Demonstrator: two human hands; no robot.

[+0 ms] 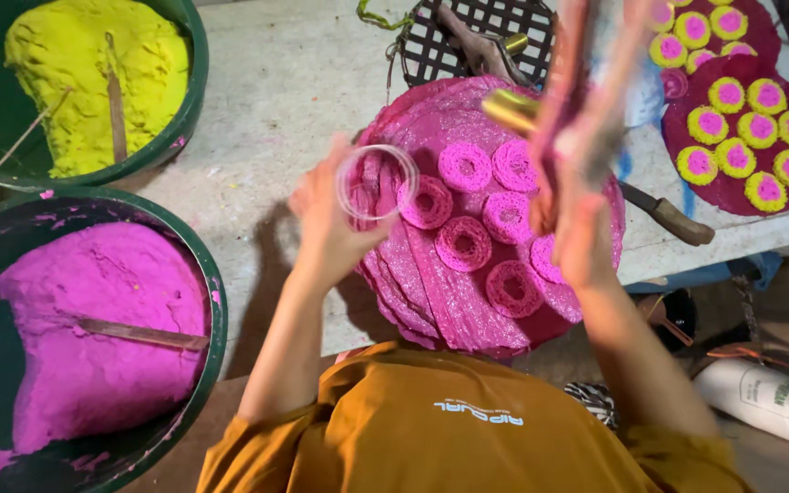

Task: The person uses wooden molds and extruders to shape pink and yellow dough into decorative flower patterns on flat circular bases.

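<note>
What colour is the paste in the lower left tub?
Bright magenta pink paste, seen in the head view, in a dark green tub.

white sack [764, 402], lower right, lying flat

One head-worn camera is looking steeply down. It is sitting close above the hands and the table [267, 82].

Pale grey worktable [276, 82] streaked with paint, dim floor [769, 456] beyond.
</note>
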